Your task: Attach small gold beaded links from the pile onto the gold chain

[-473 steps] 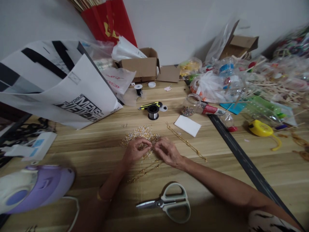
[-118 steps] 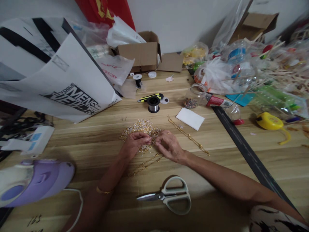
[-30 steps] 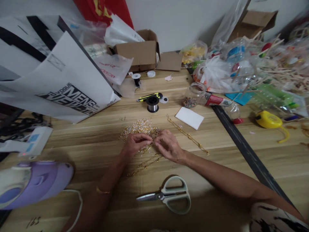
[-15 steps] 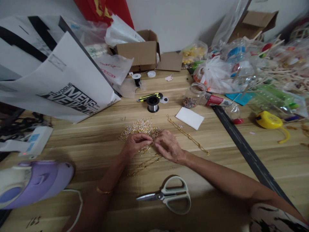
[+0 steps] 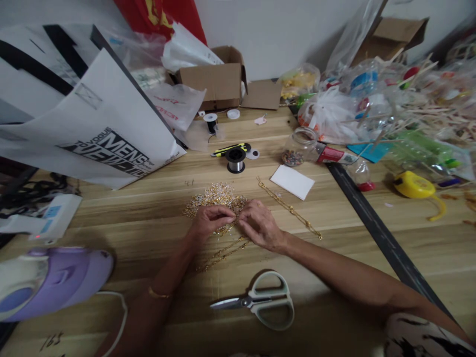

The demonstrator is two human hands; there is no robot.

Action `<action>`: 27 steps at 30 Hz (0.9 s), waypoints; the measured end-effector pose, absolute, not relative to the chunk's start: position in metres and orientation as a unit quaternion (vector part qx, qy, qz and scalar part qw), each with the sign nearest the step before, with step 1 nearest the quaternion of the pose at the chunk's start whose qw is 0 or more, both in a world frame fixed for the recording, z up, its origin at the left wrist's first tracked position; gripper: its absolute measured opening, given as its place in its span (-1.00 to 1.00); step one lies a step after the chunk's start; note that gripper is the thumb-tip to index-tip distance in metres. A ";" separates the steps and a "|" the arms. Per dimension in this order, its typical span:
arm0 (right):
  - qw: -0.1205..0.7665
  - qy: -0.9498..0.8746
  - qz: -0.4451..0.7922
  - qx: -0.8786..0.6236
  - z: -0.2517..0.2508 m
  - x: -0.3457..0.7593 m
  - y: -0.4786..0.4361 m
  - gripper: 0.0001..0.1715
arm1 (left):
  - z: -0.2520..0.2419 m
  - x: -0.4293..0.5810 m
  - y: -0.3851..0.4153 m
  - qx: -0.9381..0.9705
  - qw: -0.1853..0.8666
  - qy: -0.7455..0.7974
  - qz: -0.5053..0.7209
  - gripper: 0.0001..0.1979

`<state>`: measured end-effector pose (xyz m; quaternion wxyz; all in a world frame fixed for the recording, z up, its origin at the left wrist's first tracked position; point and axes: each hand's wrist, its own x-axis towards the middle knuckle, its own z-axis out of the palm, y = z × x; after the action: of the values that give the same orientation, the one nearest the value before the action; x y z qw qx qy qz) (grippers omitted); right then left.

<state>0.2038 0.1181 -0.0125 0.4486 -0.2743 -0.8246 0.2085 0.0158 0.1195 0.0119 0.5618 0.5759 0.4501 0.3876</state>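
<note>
A heap of small gold and clear beads [image 5: 213,194] lies on the wooden table. Over its front edge my left hand [image 5: 208,221] pinches something too small to make out. My right hand [image 5: 261,224] is also closed in a pinch, its fingertips almost meeting those of my left hand. One gold chain [image 5: 223,255] lies just below the hands, its upper end near my right fingers. Another gold chain [image 5: 292,209] stretches across the table to the right of my right hand. White-handled scissors [image 5: 260,301] lie nearer to me, blades pointing left.
Behind the beads stand a wire spool [image 5: 235,161], a yellow cutter [image 5: 230,148] and a jar of beads [image 5: 297,148]. A white card [image 5: 292,182] lies at right, a yellow tape measure [image 5: 414,185] beyond. A purple appliance [image 5: 70,277] and paper bag [image 5: 111,119] occupy the left.
</note>
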 end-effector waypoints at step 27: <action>0.450 -0.828 0.205 -0.266 -0.012 0.203 0.118 -0.95 | 0.011 0.018 0.119 0.543 0.586 0.463 0.383 -0.88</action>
<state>0.2033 0.1179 -0.0119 0.4495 -0.2660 -0.8277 0.2050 0.0175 0.1186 0.0113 0.5861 0.5435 0.4634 0.3825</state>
